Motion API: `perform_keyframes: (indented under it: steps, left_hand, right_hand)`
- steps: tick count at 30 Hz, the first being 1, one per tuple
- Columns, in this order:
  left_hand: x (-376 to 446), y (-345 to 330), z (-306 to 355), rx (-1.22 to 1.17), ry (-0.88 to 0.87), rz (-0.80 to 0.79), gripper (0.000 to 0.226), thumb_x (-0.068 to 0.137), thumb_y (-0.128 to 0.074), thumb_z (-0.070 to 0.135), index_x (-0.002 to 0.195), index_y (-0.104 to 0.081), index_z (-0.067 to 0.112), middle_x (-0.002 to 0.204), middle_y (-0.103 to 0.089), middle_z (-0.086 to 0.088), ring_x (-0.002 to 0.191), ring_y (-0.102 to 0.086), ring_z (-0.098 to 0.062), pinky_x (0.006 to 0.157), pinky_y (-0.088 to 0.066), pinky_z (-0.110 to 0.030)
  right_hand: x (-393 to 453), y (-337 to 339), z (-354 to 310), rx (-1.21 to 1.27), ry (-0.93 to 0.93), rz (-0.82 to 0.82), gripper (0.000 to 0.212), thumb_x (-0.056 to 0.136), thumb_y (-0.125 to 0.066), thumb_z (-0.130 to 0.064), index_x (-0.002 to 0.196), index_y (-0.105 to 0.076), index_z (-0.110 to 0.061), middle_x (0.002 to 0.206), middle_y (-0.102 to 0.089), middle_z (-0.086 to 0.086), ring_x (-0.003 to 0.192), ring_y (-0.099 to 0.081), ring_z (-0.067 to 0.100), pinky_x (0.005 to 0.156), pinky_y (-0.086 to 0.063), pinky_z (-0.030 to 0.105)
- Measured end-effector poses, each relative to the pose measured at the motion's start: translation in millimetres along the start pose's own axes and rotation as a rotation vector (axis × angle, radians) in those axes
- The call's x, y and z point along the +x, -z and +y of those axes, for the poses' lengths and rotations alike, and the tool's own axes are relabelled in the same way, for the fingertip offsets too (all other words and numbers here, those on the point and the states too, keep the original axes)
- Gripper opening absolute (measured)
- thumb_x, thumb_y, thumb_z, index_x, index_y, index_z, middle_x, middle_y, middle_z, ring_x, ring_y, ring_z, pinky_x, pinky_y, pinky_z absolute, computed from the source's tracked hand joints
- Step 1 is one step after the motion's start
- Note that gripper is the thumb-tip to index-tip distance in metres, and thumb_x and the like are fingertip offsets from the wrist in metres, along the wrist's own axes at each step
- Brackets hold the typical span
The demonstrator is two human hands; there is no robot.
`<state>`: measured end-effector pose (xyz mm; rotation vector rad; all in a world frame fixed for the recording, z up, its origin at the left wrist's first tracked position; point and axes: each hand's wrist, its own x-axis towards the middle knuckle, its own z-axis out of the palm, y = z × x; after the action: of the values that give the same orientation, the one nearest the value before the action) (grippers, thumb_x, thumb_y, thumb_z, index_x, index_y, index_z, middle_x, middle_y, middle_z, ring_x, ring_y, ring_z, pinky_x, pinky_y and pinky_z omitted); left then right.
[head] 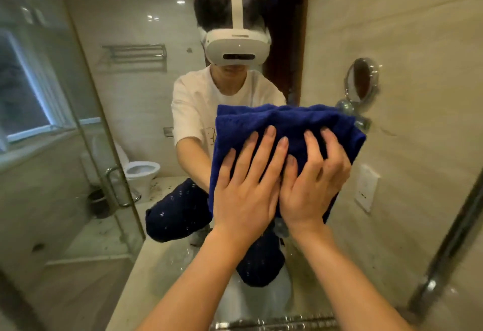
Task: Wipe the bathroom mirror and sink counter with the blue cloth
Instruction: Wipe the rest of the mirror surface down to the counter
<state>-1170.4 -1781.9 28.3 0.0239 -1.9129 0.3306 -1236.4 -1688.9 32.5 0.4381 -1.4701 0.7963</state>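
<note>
Head view. The left hand (244, 186) and right hand (312, 181) lie side by side, fingers spread and straight, pressing the folded dark-blue terry cloth (282, 124) flat against the large wall-mounted glass bathroom mirror (146, 95). The cloth extends above and to either side of the fingertips. Below the wrists, water droplets speckle the glass, so mirror wiping appears under way, not finished. The sink counter lies outside the frame; its wiping presumably remains. A round chrome magnifying mirror (362, 82) sits above and right of the right hand.
</note>
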Motion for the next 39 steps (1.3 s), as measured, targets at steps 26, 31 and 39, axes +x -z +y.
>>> perform_keyframes:
  steps: [26,31,39]
  left_hand:
    - [-137,87,-322,0.172,0.365,-0.017,0.064,0.104,-0.03,0.034,0.157,0.001,0.018,0.163,-0.002,-0.005,0.153,0.0,-0.022,0.124,-0.006,-0.043]
    - [-111,89,-289,0.115,0.502,0.01,0.062,0.102,-0.032,0.028,0.155,-0.005,0.011,0.162,-0.005,-0.012,0.152,-0.005,-0.028,0.123,-0.009,-0.049]
    - [-57,100,-291,-0.006,0.286,0.022,0.061,0.098,-0.048,0.028,0.153,-0.023,0.016,0.162,-0.024,-0.012,0.151,-0.017,-0.028,0.123,-0.012,-0.045]
  right_hand:
    - [-65,-90,-342,0.25,0.292,-0.251,0.049,0.093,-0.063,-0.028,0.136,-0.041,-0.017,0.14,-0.034,0.006,0.112,-0.044,0.026,0.086,-0.039,0.039]
    - [-51,-81,-319,0.279,0.382,-0.303,0.045,0.099,-0.056,-0.024,0.14,-0.045,-0.009,0.144,-0.032,0.013,0.113,-0.046,0.027,0.091,-0.039,0.037]
    - [-9,-82,-305,0.138,0.227,-0.165,0.041,0.1,-0.051,-0.024,0.136,-0.053,-0.004,0.143,-0.045,0.022,0.123,-0.042,0.032,0.101,-0.035,0.041]
